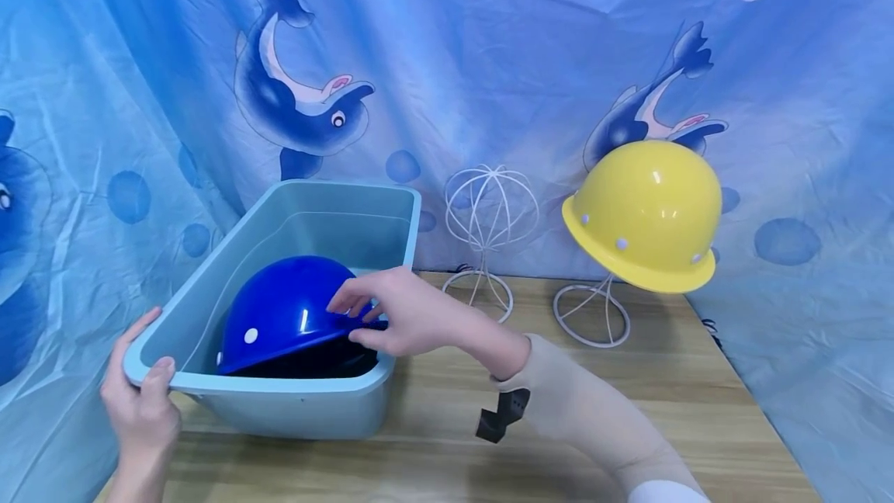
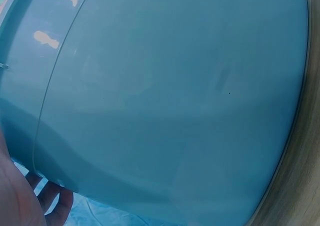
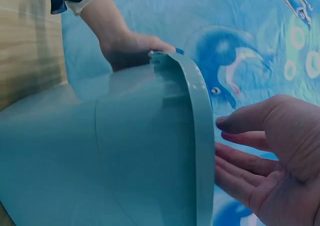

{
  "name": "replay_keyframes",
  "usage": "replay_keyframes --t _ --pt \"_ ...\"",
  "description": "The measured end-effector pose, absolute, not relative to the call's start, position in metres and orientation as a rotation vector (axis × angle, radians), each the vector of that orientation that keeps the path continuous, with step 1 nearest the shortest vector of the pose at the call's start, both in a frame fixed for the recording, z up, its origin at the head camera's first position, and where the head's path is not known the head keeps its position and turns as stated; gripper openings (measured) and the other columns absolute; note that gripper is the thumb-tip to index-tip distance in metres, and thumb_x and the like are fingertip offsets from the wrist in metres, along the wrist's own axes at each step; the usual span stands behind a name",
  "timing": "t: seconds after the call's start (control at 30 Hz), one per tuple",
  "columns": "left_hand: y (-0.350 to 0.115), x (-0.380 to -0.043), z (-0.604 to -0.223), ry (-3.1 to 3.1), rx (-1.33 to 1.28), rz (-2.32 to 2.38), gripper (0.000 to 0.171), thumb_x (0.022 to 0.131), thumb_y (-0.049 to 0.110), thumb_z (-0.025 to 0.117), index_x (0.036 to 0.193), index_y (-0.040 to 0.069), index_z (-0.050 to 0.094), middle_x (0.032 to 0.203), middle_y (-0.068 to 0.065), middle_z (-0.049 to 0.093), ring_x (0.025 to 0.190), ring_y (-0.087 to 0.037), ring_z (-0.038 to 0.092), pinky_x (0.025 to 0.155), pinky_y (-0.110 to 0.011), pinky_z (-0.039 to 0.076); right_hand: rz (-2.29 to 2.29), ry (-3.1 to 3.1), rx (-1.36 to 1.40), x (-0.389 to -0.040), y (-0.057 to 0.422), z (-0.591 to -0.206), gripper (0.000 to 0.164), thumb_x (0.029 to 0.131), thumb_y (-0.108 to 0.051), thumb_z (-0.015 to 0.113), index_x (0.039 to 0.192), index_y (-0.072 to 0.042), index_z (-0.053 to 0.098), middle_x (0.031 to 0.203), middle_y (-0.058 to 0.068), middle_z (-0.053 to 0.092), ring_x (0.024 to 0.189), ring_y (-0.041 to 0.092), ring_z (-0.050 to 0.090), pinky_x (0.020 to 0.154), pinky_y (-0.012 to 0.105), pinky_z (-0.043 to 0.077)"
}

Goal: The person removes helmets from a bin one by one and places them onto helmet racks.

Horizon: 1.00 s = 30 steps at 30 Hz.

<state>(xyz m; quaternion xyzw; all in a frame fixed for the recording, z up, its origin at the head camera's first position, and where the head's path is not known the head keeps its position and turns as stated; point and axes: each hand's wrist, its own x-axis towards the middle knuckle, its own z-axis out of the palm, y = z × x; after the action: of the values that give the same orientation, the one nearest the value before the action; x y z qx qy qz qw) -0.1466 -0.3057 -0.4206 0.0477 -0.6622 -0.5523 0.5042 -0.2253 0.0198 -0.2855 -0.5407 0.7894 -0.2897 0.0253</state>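
Blue plastic helmet (image 1: 289,313): lies inside the pale blue bin (image 1: 258,385), tilted, its dark opening toward the near wall. My left hand (image 1: 143,402) holds the bin's near left corner, thumb at the rim. My right hand (image 1: 401,313) is at the helmet's right side, thumb well apart from the loosely bent fingers; grip wide, holding nothing that I can make out. Contact with the helmet: cannot tell; the right wrist view shows only the bin rim before the fingertips. Right of the bin, on the wooden table (image 1: 447,441): one bare white wire stand (image 1: 485,243), one stand bearing a yellow helmet (image 1: 649,216).
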Motion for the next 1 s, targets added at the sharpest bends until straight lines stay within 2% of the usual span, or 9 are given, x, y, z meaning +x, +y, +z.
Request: replay_keyframes --t 0.2,0.33,0.37,0.43,0.53,0.6,0.73,0.87,1.0 --pt "-0.308 -0.148 -0.420 -1.586 0.099 -1.331 0.060 0.080 0.000 0.048 0.136 -0.003 0.070 0.126 0.009 0.074 0.099 -0.003 0.065 0.083 -0.012 0.045 -0.568 2.577 -1.808 -0.221 0.003 -0.284 0.031 0.095 -0.008 0.073 0.125 -0.014 0.076 0.120 -0.001 0.075 0.109 0.011 0.068 0.093 0.012 0.050" --pt "-0.307 -0.147 -0.417 -1.599 0.096 -1.326 0.060 0.080 0.001 0.048 0.136 -0.002 0.070 0.129 0.009 0.074 0.101 -0.003 0.065 0.083 -0.012 0.045 -0.404 2.655 -1.863 -0.221 -0.001 -0.282 0.032 0.096 -0.006 0.072 0.123 -0.020 0.081 0.115 -0.005 0.076 0.111 0.010 0.065 0.107 0.019 0.048" --pt "-0.307 -0.146 -0.417 -1.602 0.096 -1.324 0.060 0.081 0.002 0.048 0.137 -0.002 0.070 0.129 0.009 0.074 0.100 -0.003 0.064 0.083 -0.012 0.045 -0.378 2.676 -1.862 -0.221 -0.001 -0.281 0.032 0.096 -0.007 0.072 0.122 -0.022 0.082 0.115 -0.007 0.076 0.111 0.010 0.065 0.106 0.020 0.048" --pt "-0.305 -0.145 -0.415 -1.614 0.099 -1.319 0.060 0.081 0.003 0.049 0.137 0.000 0.070 0.130 0.008 0.073 0.098 -0.003 0.063 0.083 -0.013 0.044 -0.336 2.736 -1.833 -0.222 0.000 -0.280 0.033 0.097 -0.007 0.072 0.123 -0.025 0.082 0.115 -0.008 0.076 0.112 0.009 0.066 0.100 0.019 0.052" --pt "-0.304 -0.143 -0.414 -1.632 0.109 -1.313 0.061 0.082 0.004 0.051 0.139 0.002 0.070 0.131 0.007 0.073 0.098 -0.003 0.062 0.082 -0.013 0.043 -0.356 2.824 -1.764 -0.224 0.003 -0.282 0.033 0.097 -0.007 0.069 0.120 -0.025 0.083 0.117 -0.009 0.077 0.109 0.008 0.070 0.076 0.014 0.052" --pt "-0.304 -0.142 -0.415 -1.643 0.115 -1.311 0.061 0.081 0.004 0.051 0.140 0.003 0.069 0.131 0.006 0.073 0.099 -0.002 0.062 0.081 -0.013 0.043 -0.460 2.842 -1.717 -0.226 0.005 -0.285 0.031 0.096 -0.006 0.066 0.116 -0.020 0.084 0.115 -0.006 0.077 0.095 0.007 0.073 0.064 0.012 0.048" --pt "-0.304 -0.142 -0.415 -1.642 0.120 -1.309 0.061 0.081 0.004 0.051 0.140 0.003 0.070 0.127 0.008 0.074 0.099 -0.002 0.063 0.081 -0.013 0.044 -0.750 2.858 -1.661 -0.233 0.004 -0.291 0.020 0.098 -0.017 0.065 0.099 -0.013 0.085 0.090 -0.002 0.077 0.067 0.004 0.062 0.059 0.012 0.042" --pt "-0.303 -0.143 -0.414 -1.620 0.128 -1.303 0.060 0.081 0.004 0.052 0.138 0.004 0.071 0.120 0.015 0.074 0.096 -0.001 0.063 0.081 -0.013 0.043 -0.916 2.913 -1.516 -0.246 0.000 -0.291 0.036 0.100 -0.034 0.068 0.070 -0.015 0.074 0.058 -0.005 0.059 0.052 0.002 0.047 0.051 0.015 0.034" --pt "-0.303 -0.143 -0.414 -1.615 0.137 -1.300 0.059 0.081 0.005 0.052 0.137 0.004 0.072 0.115 0.018 0.074 0.094 -0.001 0.062 0.081 -0.013 0.041 -1.020 2.879 -1.290 -0.260 -0.002 -0.288 0.048 0.096 -0.031 0.070 0.054 -0.019 0.051 0.049 -0.009 0.039 0.044 0.005 0.033 0.046 0.019 0.023"
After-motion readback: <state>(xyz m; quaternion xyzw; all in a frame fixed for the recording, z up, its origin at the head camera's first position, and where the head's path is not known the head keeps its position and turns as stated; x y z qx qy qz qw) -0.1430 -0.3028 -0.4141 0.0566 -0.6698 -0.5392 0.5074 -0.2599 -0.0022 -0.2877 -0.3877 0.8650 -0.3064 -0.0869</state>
